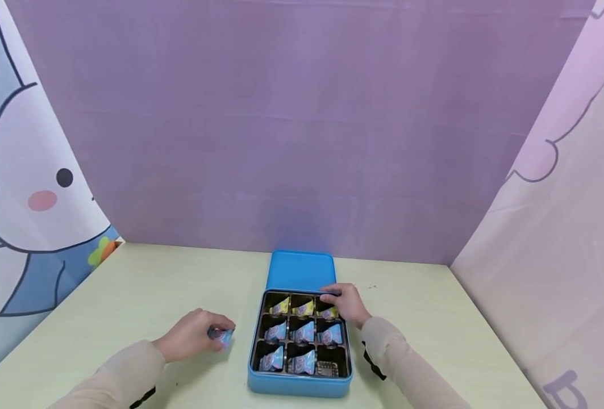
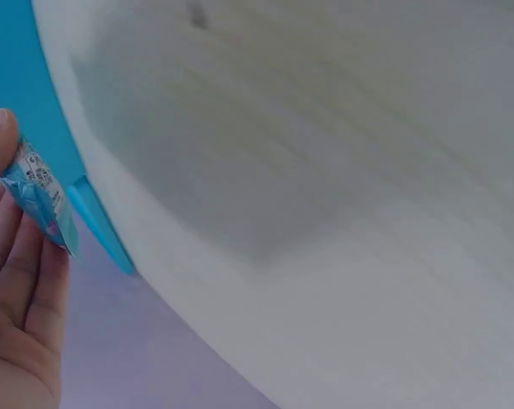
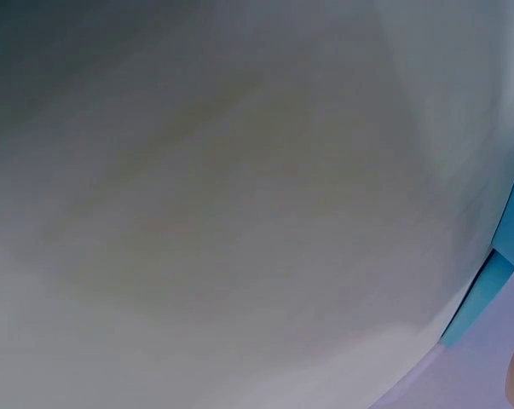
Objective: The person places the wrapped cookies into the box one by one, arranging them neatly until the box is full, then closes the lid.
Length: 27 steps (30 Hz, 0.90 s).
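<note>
- Where the head view looks down, I see a pale yellow-green tabletop (image 1: 128,295) closed in by a mauve backdrop (image 1: 302,142) at the rear.
- At the left hangs a curtain printed with a white cartoon animal (image 1: 25,187); at the right, a pale pink printed curtain (image 1: 562,227).
- Near the front edge stands an open blue tin (image 1: 299,386), its dark insert divided into nine compartments. Blue-wrapped sweets (image 1: 304,331) fill most of them, yellow-wrapped sweets (image 1: 304,308) lie in the far row, and the near-right compartment holds something I cannot identify.
- Just behind the tin lies its blue lid (image 1: 302,270).
- I read the left hand (image 1: 194,335) as resting on the table just left of the tin, its fingers pinched on a blue-wrapped sweet packet (image 1: 222,336); the left wrist view confirms the packet (image 2: 42,200) between thumb and fingers.
- My right hand (image 1: 345,304) sits at the tin's far-right corner, fingers curved over the far-right compartment; whether they grip a sweet I cannot tell.
- On the right wrist view I make out only blurred tabletop and a strip of blue.
</note>
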Motion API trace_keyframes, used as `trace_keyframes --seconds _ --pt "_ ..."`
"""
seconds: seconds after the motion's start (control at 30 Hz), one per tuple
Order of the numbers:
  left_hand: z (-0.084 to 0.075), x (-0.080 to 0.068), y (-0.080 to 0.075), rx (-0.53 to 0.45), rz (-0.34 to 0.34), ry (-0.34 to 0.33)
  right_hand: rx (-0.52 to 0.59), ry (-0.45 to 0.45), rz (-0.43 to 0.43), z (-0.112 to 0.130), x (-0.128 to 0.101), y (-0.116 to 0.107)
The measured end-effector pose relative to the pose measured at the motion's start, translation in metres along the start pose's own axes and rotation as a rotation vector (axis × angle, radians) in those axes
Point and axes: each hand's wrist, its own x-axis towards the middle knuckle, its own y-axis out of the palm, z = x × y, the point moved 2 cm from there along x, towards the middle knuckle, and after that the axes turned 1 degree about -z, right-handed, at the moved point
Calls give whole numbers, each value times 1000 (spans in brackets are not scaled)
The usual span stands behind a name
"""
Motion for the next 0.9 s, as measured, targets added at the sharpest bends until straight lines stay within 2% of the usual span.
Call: trace_keyframes --seconds 0.23,0.43,0.6,0.9 --pt "-24 4 -13 -35 -63 8 -2 15 -7 5 -3 -5" --pt "-44 3 -20 -112 -68 7 1 11 12 8 -6 -4" --pt "-59 5 -18 -169 -57 15 -4 2 22 8 -5 -2" --pt "-81 18 -10 -245 7 48 4 6 10 8 -4 -5"
